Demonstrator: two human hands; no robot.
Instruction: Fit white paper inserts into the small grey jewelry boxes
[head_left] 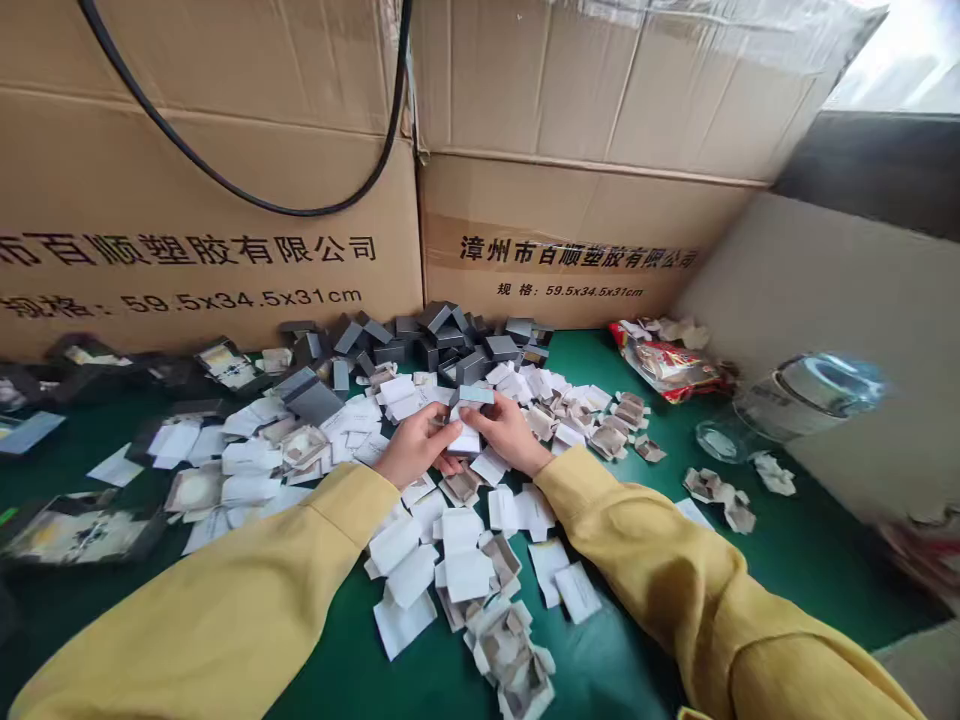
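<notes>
Both hands meet over the middle of the heap, closed on one small grey-and-white cardboard box (466, 438). My left hand (417, 441) grips its left side, with the thumb laid across toward the box. From the right, my right hand (513, 436) pinches it with the thumb on top. Part of the box is hidden behind the fingers. Folded white card inserts (466, 572) lie beneath and in front of the hands. Just beyond them is a pile of small dark grey boxes (450, 340).
Large brown cartons (300, 180) wall off the back, with a black cable (315, 212) hanging before them. On the green tabletop (600, 660), a red snack packet (667, 370) and a clear jar (780, 405) are at the right. Dark boxes (82, 530) lie at the left.
</notes>
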